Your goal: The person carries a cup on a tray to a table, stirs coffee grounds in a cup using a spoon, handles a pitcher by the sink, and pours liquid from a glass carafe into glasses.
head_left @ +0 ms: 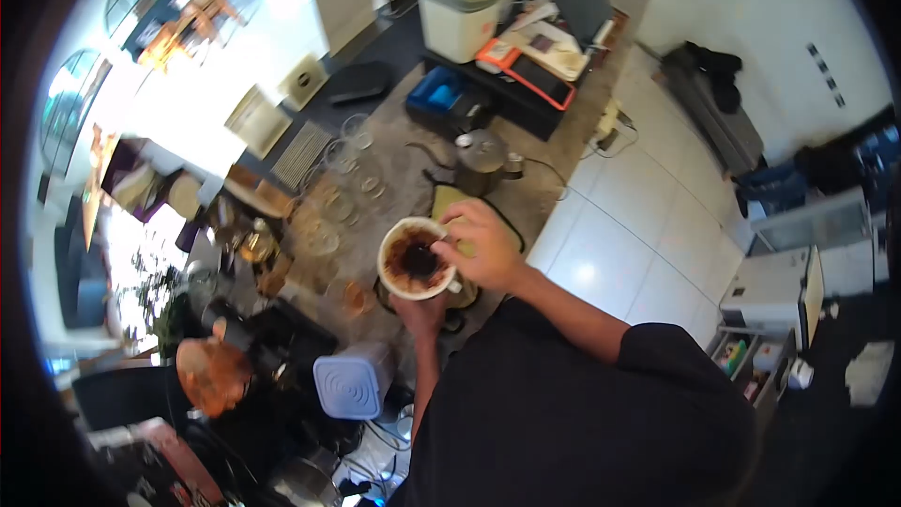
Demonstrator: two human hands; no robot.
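Now — left hand [419, 314] gripping white cup [387, 255] from beneath; right hand [485, 246] at its rim, fingers bent over dark contents [419, 265] — pinch, can't tell

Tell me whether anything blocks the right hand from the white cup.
Nothing visible does: the right hand already reaches over the rim of the white cup, and the left hand is beneath the cup, not between them.

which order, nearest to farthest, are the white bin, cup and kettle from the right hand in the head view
From the right hand:
1. Cup: right beside it, on its left.
2. Kettle: just above it in the picture.
3. White bin: beyond the kettle, near the top edge.
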